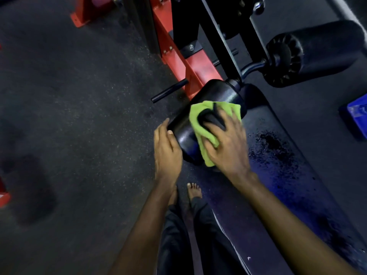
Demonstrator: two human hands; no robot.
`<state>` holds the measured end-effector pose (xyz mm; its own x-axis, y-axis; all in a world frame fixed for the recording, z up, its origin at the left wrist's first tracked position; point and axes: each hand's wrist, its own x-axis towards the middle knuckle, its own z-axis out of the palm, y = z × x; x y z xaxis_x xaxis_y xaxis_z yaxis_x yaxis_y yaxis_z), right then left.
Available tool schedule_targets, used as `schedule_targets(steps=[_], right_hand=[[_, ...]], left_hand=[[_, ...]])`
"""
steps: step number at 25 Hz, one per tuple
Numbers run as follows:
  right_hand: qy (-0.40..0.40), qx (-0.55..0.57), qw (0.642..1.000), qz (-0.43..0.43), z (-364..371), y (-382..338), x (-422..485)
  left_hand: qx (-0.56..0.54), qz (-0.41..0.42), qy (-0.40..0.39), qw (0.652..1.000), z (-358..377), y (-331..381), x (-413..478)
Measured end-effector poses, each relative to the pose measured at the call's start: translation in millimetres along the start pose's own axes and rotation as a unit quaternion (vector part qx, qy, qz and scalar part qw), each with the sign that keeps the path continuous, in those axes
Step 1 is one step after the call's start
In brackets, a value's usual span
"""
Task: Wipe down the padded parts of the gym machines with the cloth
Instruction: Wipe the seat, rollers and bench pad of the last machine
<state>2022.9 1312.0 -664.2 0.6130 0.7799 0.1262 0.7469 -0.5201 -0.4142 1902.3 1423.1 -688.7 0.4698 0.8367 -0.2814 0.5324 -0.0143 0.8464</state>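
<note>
A black padded roller sticks out from the machine at the centre of the view. My right hand presses a lime-green cloth onto the roller's near side, fingers spread over it. My left hand rests against the roller's left end with the fingers fairly straight. Under and to the right of the roller lies a long black bench pad with a worn, flaking patch. A second black padded roller sits at the upper right on the same bar.
The machine's red frame and black uprights rise behind the roller, and a black peg juts left. A blue object lies at the right edge. My bare feet stand on dark speckled rubber floor.
</note>
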Motion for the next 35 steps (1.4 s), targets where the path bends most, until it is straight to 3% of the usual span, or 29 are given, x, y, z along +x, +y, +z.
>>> schedule_targets(steps=[2,5,8,12,16,18,20,22,25,29,31,35], right_hand=[[0.057,0.030,0.996,0.062,0.1,27.5,5.0],[0.110,0.080,0.976,0.172,7.1,37.2,17.2],[0.129,0.092,0.972,0.176,18.0,19.3,1.5],[0.111,0.086,0.988,0.071,19.7,21.2,-25.0],[0.178,0.107,0.962,0.177,3.5,30.7,15.0],[0.190,0.111,0.950,0.222,5.7,16.8,17.0],[0.187,0.093,0.949,0.236,12.1,3.3,11.9],[0.174,0.083,0.956,0.220,9.6,3.1,12.3],[0.139,0.068,0.970,0.188,7.0,1.8,8.3],[0.041,0.053,0.997,0.048,9.3,-11.6,-36.5],[0.041,0.041,0.998,0.035,7.0,12.9,-33.1],[0.126,0.100,0.964,0.214,-5.4,50.9,4.8]], left_hand=[[0.054,0.064,-0.002,0.996,10.3,8.1,-14.9],[0.161,0.080,0.000,0.984,23.1,8.1,-16.5],[0.177,0.078,0.014,0.981,20.9,9.0,-6.6],[0.092,0.019,-0.015,0.995,10.5,10.4,15.6],[0.094,-0.101,-0.120,0.983,-0.2,8.7,44.9],[0.130,-0.049,-0.097,0.986,-2.3,10.6,44.6],[0.147,0.047,-0.007,0.988,0.1,17.5,23.7],[0.142,0.079,0.002,0.987,6.8,24.9,-3.6],[0.175,0.064,-0.027,0.982,18.4,20.7,-9.9],[0.123,0.049,-0.017,0.991,14.0,15.0,8.2],[0.123,0.045,-0.025,0.991,12.0,16.2,10.8],[0.091,-0.006,-0.052,0.994,6.1,24.6,17.0]])
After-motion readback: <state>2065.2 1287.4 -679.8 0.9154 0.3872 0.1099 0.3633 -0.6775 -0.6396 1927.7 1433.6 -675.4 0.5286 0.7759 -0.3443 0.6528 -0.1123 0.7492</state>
